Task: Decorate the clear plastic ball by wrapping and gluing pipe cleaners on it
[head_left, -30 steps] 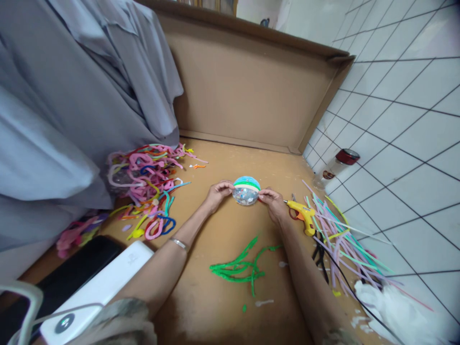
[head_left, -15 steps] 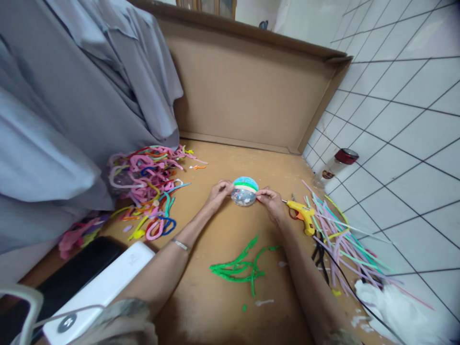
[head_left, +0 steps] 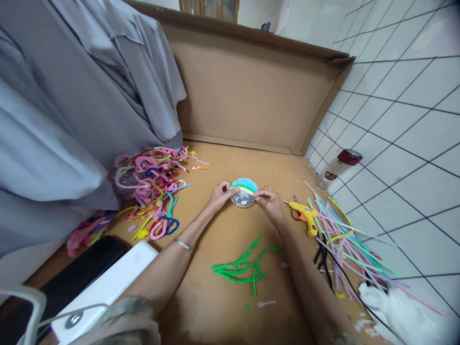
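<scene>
Between my two hands is a small round ball-like piece (head_left: 244,192), its upper part banded in blue, green and cream, its lower part clear and shiny. My left hand (head_left: 220,195) pinches its left side, thumb resting on the cream band. At the right edge, the fingertips of my right hand (head_left: 269,200) close on it too. Several green pipe cleaners (head_left: 239,270) lie on the table nearer to me. Just right of my right hand rests a yellow glue gun (head_left: 304,216).
A tangle of coloured pipe cleaners (head_left: 147,177) lies at left, below a grey cloth (head_left: 143,86). Straight pipe cleaners (head_left: 338,239) spread at right near a red-lidded jar (head_left: 338,168). A white power bank (head_left: 108,287) and black phone (head_left: 82,268) sit front left. Cardboard (head_left: 247,91) stands behind.
The ball-like piece has turned slightly in my hands, and my left thumb has slid further over its front. The whole view has shifted a little.
</scene>
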Motion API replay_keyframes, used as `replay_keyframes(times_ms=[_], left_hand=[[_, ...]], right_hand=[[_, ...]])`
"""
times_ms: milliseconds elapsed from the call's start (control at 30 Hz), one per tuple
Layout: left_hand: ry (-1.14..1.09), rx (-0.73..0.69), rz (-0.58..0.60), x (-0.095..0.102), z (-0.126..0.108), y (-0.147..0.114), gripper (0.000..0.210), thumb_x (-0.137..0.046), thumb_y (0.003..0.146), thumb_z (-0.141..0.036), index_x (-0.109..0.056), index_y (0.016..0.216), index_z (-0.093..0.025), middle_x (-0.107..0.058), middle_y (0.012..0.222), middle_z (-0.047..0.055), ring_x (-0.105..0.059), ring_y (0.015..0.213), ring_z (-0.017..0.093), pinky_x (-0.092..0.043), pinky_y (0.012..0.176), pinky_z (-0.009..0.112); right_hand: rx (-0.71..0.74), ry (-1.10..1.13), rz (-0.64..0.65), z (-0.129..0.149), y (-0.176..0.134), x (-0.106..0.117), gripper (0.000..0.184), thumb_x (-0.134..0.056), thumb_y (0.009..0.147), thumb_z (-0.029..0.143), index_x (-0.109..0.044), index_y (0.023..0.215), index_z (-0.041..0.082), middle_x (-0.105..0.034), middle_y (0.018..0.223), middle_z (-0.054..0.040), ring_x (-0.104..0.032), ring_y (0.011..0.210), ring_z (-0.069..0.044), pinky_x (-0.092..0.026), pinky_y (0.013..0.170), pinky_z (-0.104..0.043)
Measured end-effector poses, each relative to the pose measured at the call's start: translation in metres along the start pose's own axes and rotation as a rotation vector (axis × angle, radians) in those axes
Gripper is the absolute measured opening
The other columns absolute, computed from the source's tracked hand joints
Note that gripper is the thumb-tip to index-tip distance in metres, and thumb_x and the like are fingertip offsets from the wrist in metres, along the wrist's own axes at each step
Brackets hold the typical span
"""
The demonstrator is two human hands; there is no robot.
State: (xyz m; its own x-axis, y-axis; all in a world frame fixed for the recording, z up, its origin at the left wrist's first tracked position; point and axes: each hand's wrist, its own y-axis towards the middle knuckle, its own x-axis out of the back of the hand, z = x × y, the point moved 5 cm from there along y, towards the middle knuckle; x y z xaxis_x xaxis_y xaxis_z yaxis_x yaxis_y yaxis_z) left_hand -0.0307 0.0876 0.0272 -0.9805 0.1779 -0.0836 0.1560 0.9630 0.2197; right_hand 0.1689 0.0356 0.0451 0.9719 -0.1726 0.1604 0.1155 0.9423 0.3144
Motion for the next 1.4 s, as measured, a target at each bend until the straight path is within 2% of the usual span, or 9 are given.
replay_keyframes(times_ms=[367,500,600,767,867,1167,1400], left_hand=[[-0.073,0.088,0.04,-0.003,0.001,0.002,0.051,-0.083,0.057,-0.054,-0.047,0.072,-0.021,-0.05,0.06,-0.007,-0.047,0.059,0.011,-0.036,0.058,0.025],[-0.103,0.068,-0.006,-0.001,0.001,0.003,0.051,-0.086,0.053,-0.05,-0.05,0.07,-0.02,-0.061,0.078,-0.002,-0.055,0.073,0.012,-0.041,0.067,0.024],[-0.156,0.085,0.015,-0.003,0.0,0.003,0.052,-0.088,0.05,-0.049,-0.048,0.068,-0.019,-0.065,0.088,0.0,-0.057,0.08,0.013,-0.043,0.071,0.025],[-0.184,0.129,0.039,-0.003,-0.003,0.003,0.052,-0.089,0.049,-0.047,-0.049,0.068,-0.019,-0.059,0.071,-0.004,-0.053,0.066,0.011,-0.042,0.066,0.025],[-0.191,0.15,0.035,-0.002,-0.003,0.003,0.052,-0.091,0.048,-0.045,-0.051,0.071,-0.019,-0.057,0.067,-0.005,-0.052,0.063,0.01,-0.041,0.065,0.025],[-0.23,0.206,0.005,-0.002,0.013,0.01,0.058,-0.091,0.042,-0.047,-0.051,0.074,-0.02,-0.06,0.066,-0.004,-0.054,0.059,0.011,-0.041,0.061,0.026],[-0.221,0.212,-0.01,-0.001,0.007,0.007,0.051,-0.09,0.045,-0.04,-0.053,0.075,-0.02,-0.059,0.067,-0.004,-0.053,0.062,0.012,-0.039,0.062,0.026]], right_hand=[[-0.003,0.007,-0.006,0.003,-0.001,-0.002,0.011,-0.075,0.064,0.036,-0.076,0.066,0.025,-0.053,0.071,-0.001,-0.048,0.071,-0.016,-0.043,0.069,-0.032],[0.004,-0.002,-0.01,0.004,-0.001,-0.001,0.01,-0.074,0.064,0.035,-0.076,0.066,0.025,-0.053,0.07,-0.0008,-0.049,0.071,-0.016,-0.043,0.067,-0.031],[0.004,0.001,-0.012,0.003,0.0,0.0,0.012,-0.075,0.064,0.036,-0.075,0.066,0.025,-0.054,0.07,-0.0005,-0.049,0.07,-0.016,-0.043,0.066,-0.03],[-0.027,0.055,-0.016,0.001,-0.001,-0.002,0.02,-0.079,0.063,0.041,-0.075,0.07,0.023,-0.058,0.073,-0.0012,-0.052,0.071,-0.016,-0.044,0.064,-0.029],[-0.008,0.066,-0.014,0.002,-0.001,-0.003,0.02,-0.079,0.064,0.041,-0.077,0.074,0.024,-0.056,0.071,-0.0008,-0.05,0.069,-0.015,-0.042,0.062,-0.029],[0.046,0.024,-0.004,0.002,-0.002,-0.003,0.018,-0.078,0.068,0.043,-0.079,0.077,0.028,-0.057,0.075,-0.002,-0.051,0.074,-0.017,-0.044,0.07,-0.032],[0.048,0.007,0.014,0.002,-0.002,-0.003,0.017,-0.077,0.07,0.043,-0.08,0.078,0.028,-0.056,0.075,-0.002,-0.051,0.074,-0.018,-0.044,0.07,-0.032]])
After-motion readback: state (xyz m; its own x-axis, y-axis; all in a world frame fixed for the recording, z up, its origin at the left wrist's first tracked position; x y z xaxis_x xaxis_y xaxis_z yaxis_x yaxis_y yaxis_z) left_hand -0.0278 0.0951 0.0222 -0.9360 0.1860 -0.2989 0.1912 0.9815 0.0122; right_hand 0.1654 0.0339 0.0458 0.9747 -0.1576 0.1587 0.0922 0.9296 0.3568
